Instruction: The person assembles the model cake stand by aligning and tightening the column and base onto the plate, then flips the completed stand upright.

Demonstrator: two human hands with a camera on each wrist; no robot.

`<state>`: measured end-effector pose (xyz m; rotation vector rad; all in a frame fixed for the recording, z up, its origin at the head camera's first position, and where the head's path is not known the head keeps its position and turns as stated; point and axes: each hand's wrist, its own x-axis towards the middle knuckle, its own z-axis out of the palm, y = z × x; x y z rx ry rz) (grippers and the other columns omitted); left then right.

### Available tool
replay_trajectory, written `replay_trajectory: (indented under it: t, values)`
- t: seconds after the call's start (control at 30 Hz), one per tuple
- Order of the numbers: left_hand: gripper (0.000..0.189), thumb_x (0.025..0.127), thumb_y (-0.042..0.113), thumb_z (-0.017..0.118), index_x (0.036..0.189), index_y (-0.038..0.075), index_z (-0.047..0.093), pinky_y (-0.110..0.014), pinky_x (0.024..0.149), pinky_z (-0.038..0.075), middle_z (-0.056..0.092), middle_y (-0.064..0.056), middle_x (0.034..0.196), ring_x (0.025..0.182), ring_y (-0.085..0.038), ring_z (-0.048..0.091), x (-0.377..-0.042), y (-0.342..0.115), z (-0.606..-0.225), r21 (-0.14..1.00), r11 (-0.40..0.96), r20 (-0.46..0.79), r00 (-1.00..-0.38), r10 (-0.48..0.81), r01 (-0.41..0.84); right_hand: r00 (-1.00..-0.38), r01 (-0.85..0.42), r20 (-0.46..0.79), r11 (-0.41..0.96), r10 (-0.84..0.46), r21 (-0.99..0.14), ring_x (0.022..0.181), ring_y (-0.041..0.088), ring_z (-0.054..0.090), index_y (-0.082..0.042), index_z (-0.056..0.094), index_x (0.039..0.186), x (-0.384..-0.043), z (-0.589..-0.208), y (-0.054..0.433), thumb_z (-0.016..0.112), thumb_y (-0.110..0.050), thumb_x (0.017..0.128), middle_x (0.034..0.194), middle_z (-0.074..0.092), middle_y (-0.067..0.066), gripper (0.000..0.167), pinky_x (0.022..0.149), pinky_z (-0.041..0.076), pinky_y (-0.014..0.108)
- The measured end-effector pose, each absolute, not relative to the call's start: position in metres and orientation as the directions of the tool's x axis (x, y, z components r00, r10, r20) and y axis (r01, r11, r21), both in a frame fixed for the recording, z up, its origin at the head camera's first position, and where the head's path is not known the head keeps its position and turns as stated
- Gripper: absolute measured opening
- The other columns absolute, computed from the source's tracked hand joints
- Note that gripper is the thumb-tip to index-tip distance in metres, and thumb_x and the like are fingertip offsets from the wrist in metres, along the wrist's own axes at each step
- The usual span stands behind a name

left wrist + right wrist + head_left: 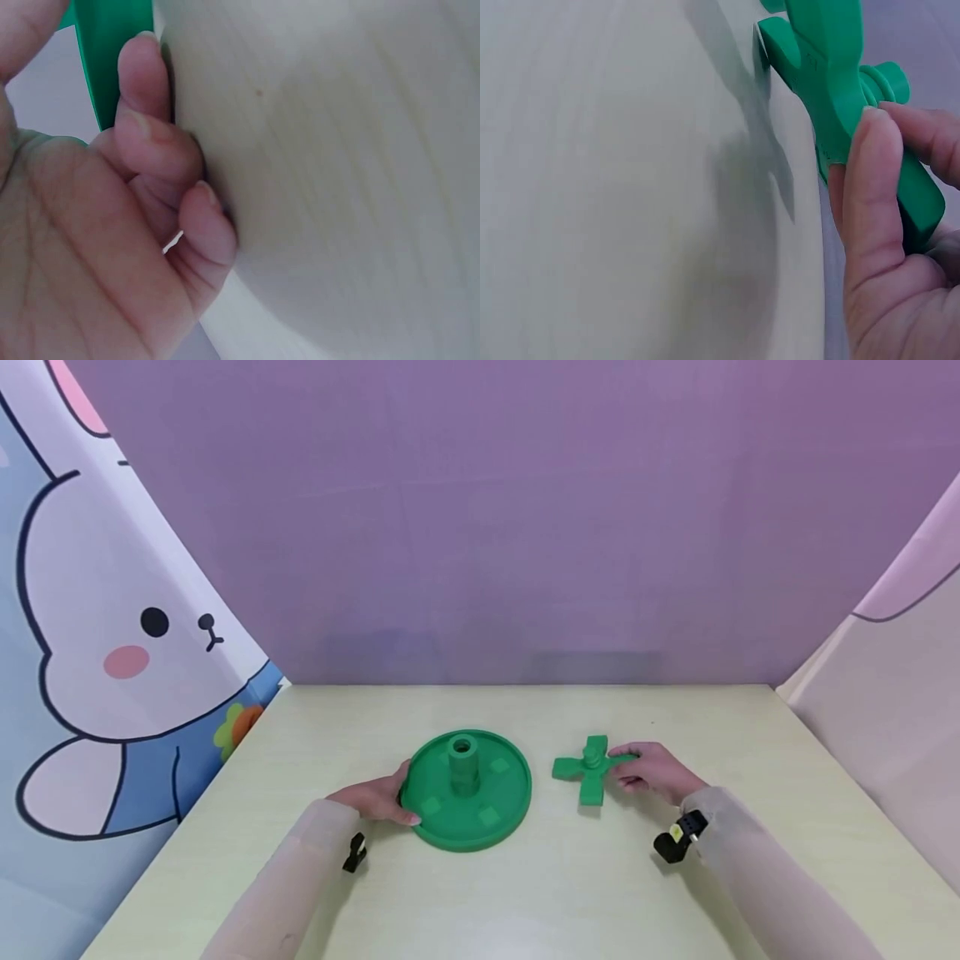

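Note:
A green round disc with a raised rim and a hollow upright post in its middle lies on the table. My left hand grips its left edge, thumb at the near rim; in the left wrist view the curled fingers rest low against the green edge. To the right is a green four-armed cross with a round knob on top. My right hand pinches its right arm between thumb and fingers. In the right wrist view the cross is tilted, and its shadow falls on the table.
The pale wooden table ends at a purple backdrop behind. A cloth with a cartoon rabbit hangs at the left, and a light cloth stands along the right side.

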<state>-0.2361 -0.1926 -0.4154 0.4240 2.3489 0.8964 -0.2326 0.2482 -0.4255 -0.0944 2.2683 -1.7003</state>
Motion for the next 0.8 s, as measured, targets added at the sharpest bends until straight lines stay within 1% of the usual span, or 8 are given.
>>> replay_trajectory:
  t: [0.13,0.33,0.53,0.67,0.8]
  values:
    - [0.109,0.084,0.021,0.075,0.149,-0.004,-0.008,-0.057,0.109,0.020,0.010,-0.030,0.153,0.139,-0.044,0.014,-0.237,-0.193,-0.415,0.690,0.718,-0.401,-0.777,0.485,0.092,-0.953,0.130,-0.186,0.231,-0.240,-0.964,0.077,0.014,0.063,0.021,0.038,0.132,-0.230,-0.429,0.249,0.058,0.005,0.088,0.088,0.065,0.009,0.050,0.072,0.055,0.027]
    - [0.107,0.085,0.021,0.074,0.149,-0.006,-0.008,-0.057,0.109,0.020,0.011,-0.030,0.153,0.139,-0.045,0.015,-0.237,-0.195,-0.417,0.687,0.719,-0.397,-0.774,0.493,0.106,-0.965,0.105,-0.146,0.188,-0.220,-0.977,0.074,0.014,0.064,0.021,0.040,0.130,-0.226,-0.432,0.246,0.059,0.006,0.087,0.087,0.068,0.010,0.050,0.071,0.055,0.026]
    - [0.107,0.086,0.021,0.074,0.149,-0.005,-0.008,-0.057,0.109,0.020,0.011,-0.030,0.153,0.139,-0.044,0.015,-0.238,-0.194,-0.417,0.694,0.711,-0.391,-0.770,0.504,0.113,-0.988,0.076,-0.101,0.199,-0.120,-0.977,0.077,0.016,0.066,0.017,0.045,0.130,-0.225,-0.430,0.235,0.062,0.003,0.087,0.091,0.068,0.014,0.048,0.071,0.055,0.025]
    - [0.107,0.086,0.021,0.074,0.149,-0.005,-0.008,-0.057,0.109,0.019,0.010,-0.030,0.153,0.139,-0.044,0.015,-0.238,-0.193,-0.416,0.697,0.708,-0.390,-0.770,0.505,0.112,-0.998,0.041,-0.050,0.163,-0.049,-0.986,0.078,0.016,0.067,0.018,0.045,0.130,-0.225,-0.428,0.224,0.062,0.005,0.087,0.097,0.067,0.019,0.048,0.071,0.055,0.025]
    - [0.107,0.085,0.020,0.074,0.149,-0.005,-0.009,-0.057,0.110,0.019,0.009,-0.030,0.153,0.140,-0.044,0.014,-0.237,-0.193,-0.415,0.702,0.705,-0.392,-0.770,0.503,0.103,-1.000,0.009,-0.007,0.126,0.014,-0.992,0.072,0.011,0.068,0.018,0.045,0.130,-0.225,-0.426,0.215,0.060,0.008,0.087,0.092,0.068,0.014,0.047,0.070,0.055,0.024]
